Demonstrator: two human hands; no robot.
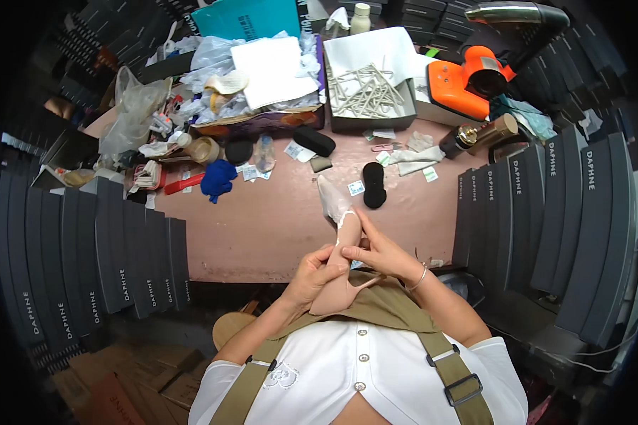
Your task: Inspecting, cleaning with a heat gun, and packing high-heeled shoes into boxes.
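Bright, even light mid-frame; black vignette at rim. Fisheye curves side boxes (pixel 110 248). White paper (pixel 280 74) near blown out, little detail. Outer edges dim, soft.

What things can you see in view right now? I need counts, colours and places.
high-heeled shoe: one, beige, in both hands
thin wrap: one, whitish, at the shoe's far end
table: one, pinkish, centre
shoeboxes: many, dark grey, left and right
open box: one, dark outside, back centre
thin sticks: many, whitish, in that box
sheet: one, white, back left
bottle: one, pale, far back
device: one, orange and black, back right
cloth: one, blue, table's left
small clutter: uncounted, mixed, table's back
bracelet: one, silvery, right wrist
left hand: one, bare, gripping the shoe
right hand: one, bare, holding the shoe
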